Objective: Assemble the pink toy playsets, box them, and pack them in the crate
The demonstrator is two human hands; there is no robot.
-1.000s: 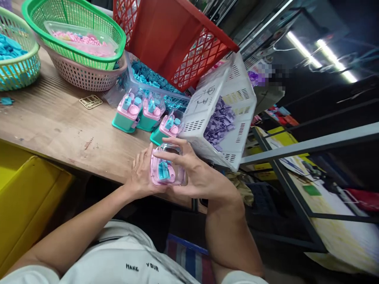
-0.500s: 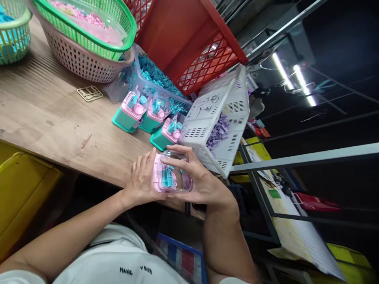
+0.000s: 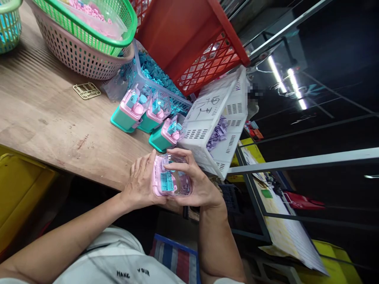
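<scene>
Step in hand, as judged: a clear dome is being seated on a pink toy unit, held at the near edge of the surface, in front of the body. The unit is gripped from both sides. The left hand is closed round the pink base, thumb up along its side. The right hand is curled over the clear top, index finger laid across it and pressing down. A blue insert is seen inside the dome.

The next move is judged to call for even pressure around the rim until the dome seats flush; whether it has already latched cannot be told.

Three finished units with teal bases stand on the surface just beyond. A tilted white crate of purple parts lies beside them.
</scene>
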